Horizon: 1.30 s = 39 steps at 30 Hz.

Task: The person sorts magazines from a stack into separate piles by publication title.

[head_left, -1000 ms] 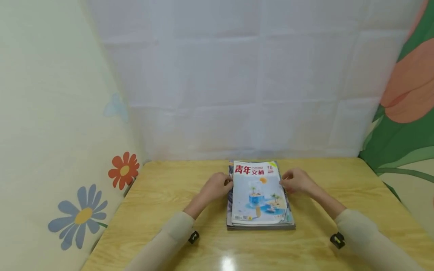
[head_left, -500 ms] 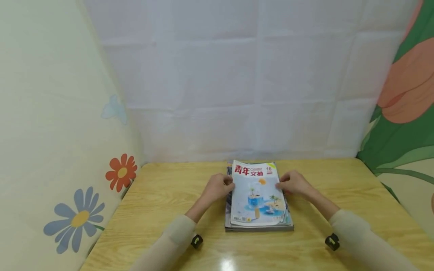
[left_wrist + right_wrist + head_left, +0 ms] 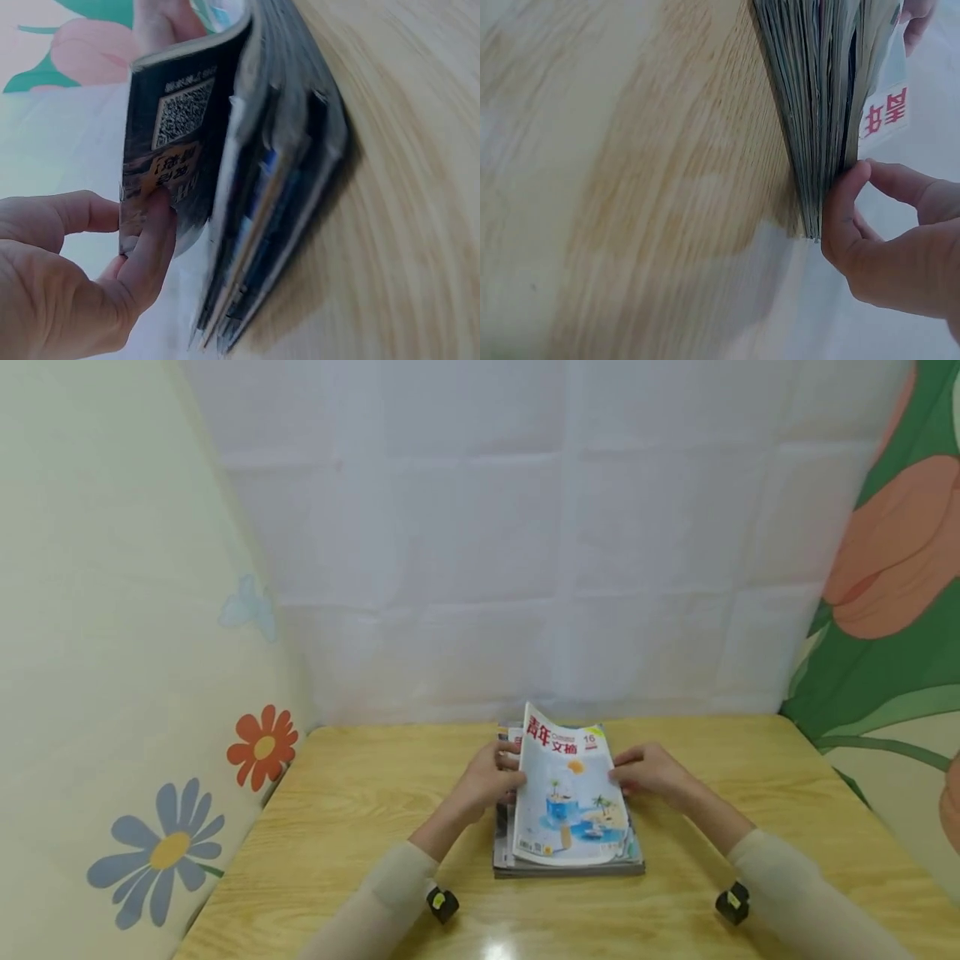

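A magazine [image 3: 573, 806] with a white and blue beach cover and red characters lies on top of a stack of magazines [image 3: 517, 870]. Its upper left corner curls up off the stack. My left hand [image 3: 486, 778] pinches its left edge between thumb and fingers; in the left wrist view, the raised dark back cover [image 3: 176, 124] with a QR code sits between them. On the opposite side, my right hand [image 3: 651, 772] pinches the top magazine's right edge. The right wrist view shows thumb and forefinger meeting at the upper layers of the page edges [image 3: 814, 112].
The stack rests on a wood-grain table [image 3: 360, 793], near its far side. Behind it hangs a creased white cloth [image 3: 450, 543]. Painted flower walls [image 3: 172, 847] border the left and right. A black wrist device [image 3: 442, 903] is at each sleeve.
The top magazine's left side has risen off the stack and bends upward with my left hand. My right hand has shifted slightly inward onto the right edge. The view has drifted slightly.
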Tool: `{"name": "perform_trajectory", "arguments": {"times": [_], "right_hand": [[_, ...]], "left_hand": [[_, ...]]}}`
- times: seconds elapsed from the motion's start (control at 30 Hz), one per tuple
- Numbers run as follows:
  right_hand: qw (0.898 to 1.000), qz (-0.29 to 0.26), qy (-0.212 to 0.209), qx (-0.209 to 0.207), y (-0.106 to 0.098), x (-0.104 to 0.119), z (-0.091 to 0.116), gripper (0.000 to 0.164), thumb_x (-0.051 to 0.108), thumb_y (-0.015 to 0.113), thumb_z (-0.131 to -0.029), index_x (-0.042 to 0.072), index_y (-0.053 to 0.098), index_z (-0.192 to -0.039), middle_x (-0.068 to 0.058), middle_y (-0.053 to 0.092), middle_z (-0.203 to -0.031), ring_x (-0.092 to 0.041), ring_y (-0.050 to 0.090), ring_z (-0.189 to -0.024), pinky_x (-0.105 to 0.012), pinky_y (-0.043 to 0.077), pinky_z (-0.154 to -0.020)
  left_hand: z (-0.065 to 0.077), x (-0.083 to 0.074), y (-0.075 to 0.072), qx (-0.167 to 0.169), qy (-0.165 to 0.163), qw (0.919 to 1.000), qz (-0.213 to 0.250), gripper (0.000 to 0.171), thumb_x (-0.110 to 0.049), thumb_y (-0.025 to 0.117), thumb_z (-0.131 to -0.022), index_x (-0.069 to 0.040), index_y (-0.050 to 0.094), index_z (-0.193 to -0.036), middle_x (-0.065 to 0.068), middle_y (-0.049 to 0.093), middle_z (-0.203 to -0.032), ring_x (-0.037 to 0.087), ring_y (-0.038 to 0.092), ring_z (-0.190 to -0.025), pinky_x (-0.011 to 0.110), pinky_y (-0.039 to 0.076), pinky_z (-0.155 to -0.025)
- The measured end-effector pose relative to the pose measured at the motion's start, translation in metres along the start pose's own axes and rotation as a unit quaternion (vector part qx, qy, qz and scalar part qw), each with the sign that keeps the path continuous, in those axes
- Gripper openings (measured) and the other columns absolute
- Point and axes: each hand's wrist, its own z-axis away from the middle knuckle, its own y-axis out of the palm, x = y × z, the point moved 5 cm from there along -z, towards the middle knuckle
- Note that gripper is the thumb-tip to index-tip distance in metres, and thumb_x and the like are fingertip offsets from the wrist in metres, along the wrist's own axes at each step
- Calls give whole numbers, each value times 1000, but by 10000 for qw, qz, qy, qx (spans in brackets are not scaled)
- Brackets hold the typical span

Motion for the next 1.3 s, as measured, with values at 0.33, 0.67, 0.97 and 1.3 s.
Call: {"name": "perform_trajectory", "arguments": {"times": [0.33, 0.67, 0.97, 1.3], "right_hand": [[9941, -1047, 195, 230, 1, -7, 3, 51, 7, 70, -94, -17, 51, -136, -16, 70, -98, -18, 65, -77, -30, 57, -73], [9855, -1466, -526, 678, -13, -3, 22, 60, 9, 66, -99, -15, 38, -147, -21, 69, -112, -26, 69, -99, -42, 54, -92], [9681, -2115, -563, 1222, -32, 3, 36, 74, 16, 57, -105, 8, 13, -164, -22, 56, -140, -31, 60, -121, -52, 42, -106], [9404, -3058, -433, 1424, -67, 4, 53, 80, 0, 49, -104, 22, 3, -165, -26, 21, -161, -29, 58, -121, -46, 49, -100]], "left_hand": [[10, -22, -1, -96, 313, 9981, 520, 49, 11, 66, -81, -1, 53, -127, 19, 60, -110, 29, 65, -87, 37, 57, -57], [14, -42, 0, 110, 396, 9949, 924, 56, 11, 67, -81, 1, 51, -134, 20, 61, -116, 29, 66, -92, 39, 60, -65], [4, -45, 3, 344, 242, 9855, 1646, 56, 10, 65, -85, 2, 45, -137, 19, 61, -119, 26, 66, -91, 38, 59, -70], [-24, -33, 34, 513, -27, 9695, 2395, 56, 12, 64, -88, 2, 45, -140, 19, 60, -120, 24, 67, -86, 35, 59, -69]]}}
